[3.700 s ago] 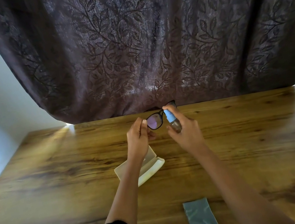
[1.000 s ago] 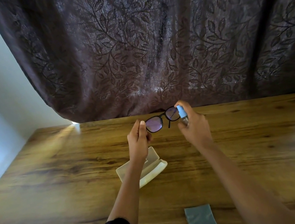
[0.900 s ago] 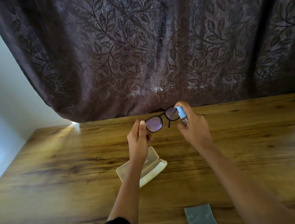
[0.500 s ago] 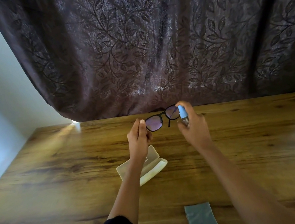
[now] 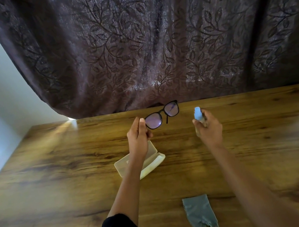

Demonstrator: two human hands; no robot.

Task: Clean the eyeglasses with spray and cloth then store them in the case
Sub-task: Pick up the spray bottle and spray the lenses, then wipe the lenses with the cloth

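Spray step: left hand (image 5: 138, 137) fingers pinch eyeglasses (image 5: 161, 114); right hand (image 5: 208, 129) fingers wrap spray bottle (image 5: 198, 116). Next: cloth (image 5: 200, 213), lying nearer than both.

no readable text, faint illegible mark on case (image 5: 126, 162)

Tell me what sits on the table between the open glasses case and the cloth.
Nothing. In the head view, only bare wooden table lies between the case and the cloth; the left forearm crosses above beside that stretch.
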